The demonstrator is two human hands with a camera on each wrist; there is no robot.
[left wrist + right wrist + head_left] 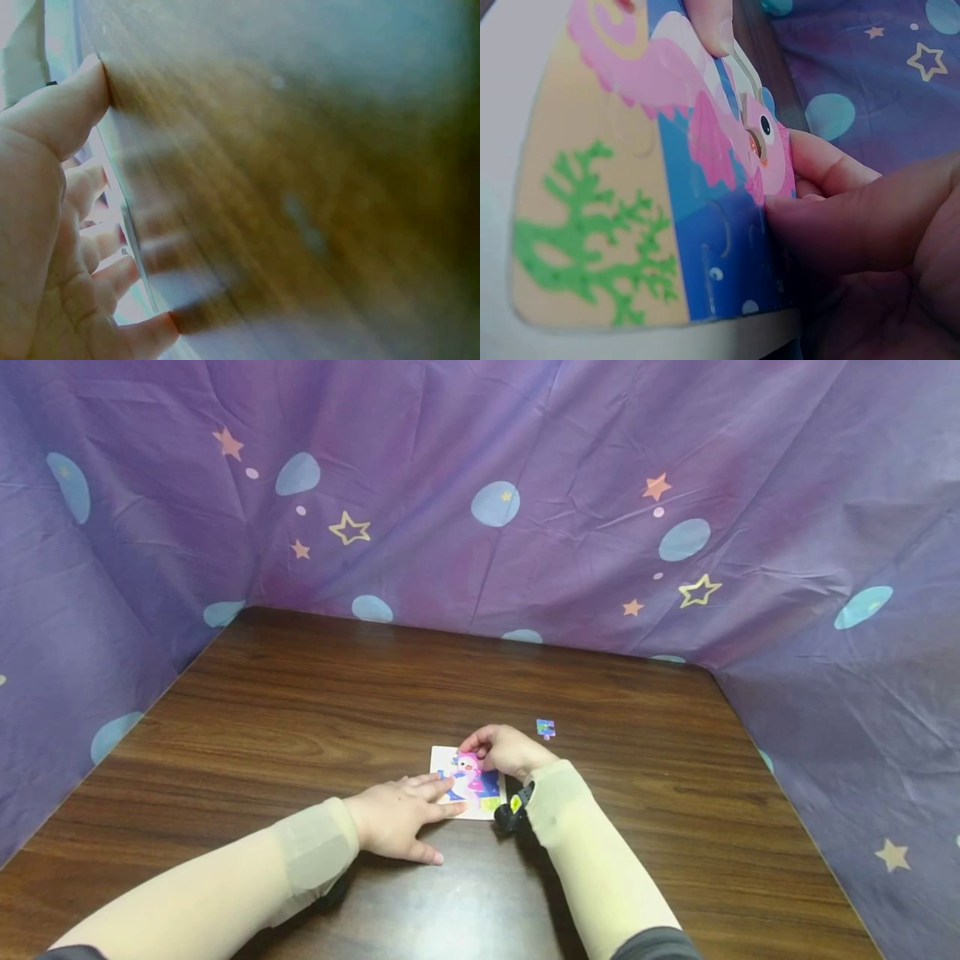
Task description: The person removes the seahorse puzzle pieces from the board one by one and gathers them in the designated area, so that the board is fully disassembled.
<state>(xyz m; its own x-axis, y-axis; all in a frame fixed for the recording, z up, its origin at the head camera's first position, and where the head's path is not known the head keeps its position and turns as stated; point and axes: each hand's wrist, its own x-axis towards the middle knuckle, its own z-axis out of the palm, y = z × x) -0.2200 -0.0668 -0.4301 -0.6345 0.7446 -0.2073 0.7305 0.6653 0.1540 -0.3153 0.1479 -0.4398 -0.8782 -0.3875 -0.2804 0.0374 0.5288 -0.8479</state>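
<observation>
A small jigsaw puzzle (486,787) with a white border and a pink seahorse picture lies on the table. My left hand (401,814) rests spread over its left side, fingers extended and thumb out on the wood. At the puzzle's upper edge, my right hand (513,752) pinches a puzzle piece (778,154) between thumb and fingers. This piece bears the seahorse's eye and pink head. In the right wrist view it stands slightly raised and tilted against the pieces beside it, while a left fingertip (712,30) touches the picture. Green seaweed and blue water show on the fitted pieces.
One loose puzzle piece (545,728), blue with some green and pink, lies beyond my right hand. The dark wooden table (337,693) is enclosed by a purple cloth (420,485) with stars and blue spots.
</observation>
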